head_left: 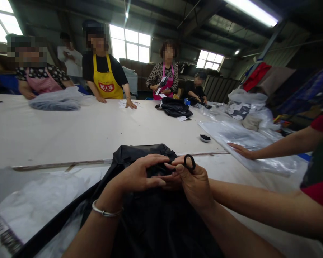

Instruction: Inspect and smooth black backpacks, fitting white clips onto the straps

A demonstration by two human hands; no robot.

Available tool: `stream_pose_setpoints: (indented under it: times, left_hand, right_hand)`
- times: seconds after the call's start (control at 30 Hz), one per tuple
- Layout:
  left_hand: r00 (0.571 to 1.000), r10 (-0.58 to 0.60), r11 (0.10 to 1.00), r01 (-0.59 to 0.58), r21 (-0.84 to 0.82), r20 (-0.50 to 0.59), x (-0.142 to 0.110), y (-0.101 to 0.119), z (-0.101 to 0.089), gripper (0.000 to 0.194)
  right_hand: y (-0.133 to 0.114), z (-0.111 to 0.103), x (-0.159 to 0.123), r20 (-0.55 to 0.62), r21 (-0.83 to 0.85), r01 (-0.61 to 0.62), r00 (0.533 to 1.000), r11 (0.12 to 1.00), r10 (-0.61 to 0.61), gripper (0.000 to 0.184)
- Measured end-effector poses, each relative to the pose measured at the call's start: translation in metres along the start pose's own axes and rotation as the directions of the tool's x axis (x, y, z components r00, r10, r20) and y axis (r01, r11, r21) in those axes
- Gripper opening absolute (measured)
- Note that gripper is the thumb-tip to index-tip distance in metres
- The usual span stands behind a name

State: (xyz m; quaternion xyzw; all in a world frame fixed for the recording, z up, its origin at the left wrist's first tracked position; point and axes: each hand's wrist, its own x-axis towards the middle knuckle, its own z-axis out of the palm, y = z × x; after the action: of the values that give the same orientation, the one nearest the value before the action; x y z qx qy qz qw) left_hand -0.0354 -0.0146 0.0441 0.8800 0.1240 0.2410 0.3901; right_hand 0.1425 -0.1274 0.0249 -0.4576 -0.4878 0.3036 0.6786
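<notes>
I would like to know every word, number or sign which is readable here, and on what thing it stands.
"好人家", as best I can read: red badge on the yellow apron.
Dark print, lower left: too blurred to read.
White paper before the yellow apron, and white tag further right: too small to read.

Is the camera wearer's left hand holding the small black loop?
No: the small black loop is in the right hand, while the left hand is open.
</notes>
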Motion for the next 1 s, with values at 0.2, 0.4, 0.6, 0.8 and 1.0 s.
stream_pose_setpoints:
  times: [0.2,0.4,0.6,0.8,1.0]
  left_hand:
    - [0.999,0.053,0.984,-0.051,0.173,-0.006,0.014,-0.009,0.026,0.018]
    - [0.988,0.129,0.934,-0.093,0.345,-0.085,0.016,-0.040,0.036,0.011]
    - [0.944,0.243,0.855,-0.100,0.509,-0.222,0.014,-0.067,0.046,0.015]
    - [0.931,0.249,0.746,-0.007,0.666,-0.268,0.005,-0.105,0.047,0.018]
    - [0.934,0.087,0.651,0.209,0.730,-0.345,0.000,-0.120,0.046,0.012]
  right_hand:
    - [-0.007,0.004,-0.001,0.173,-0.121,0.240,0.961,0.963,-0.217,0.013]
    - [-0.012,0.022,0.002,0.479,-0.024,0.307,0.839,0.951,-0.259,0.045]
    - [-0.012,0.035,0.002,0.479,-0.040,0.254,0.854,0.966,-0.205,0.049]
    - [-0.013,0.046,-0.023,0.531,-0.160,0.292,0.831,0.943,-0.167,0.058]
    - [0.010,0.029,-0.014,0.761,-0.388,0.896,0.444,0.216,-0.473,0.047]
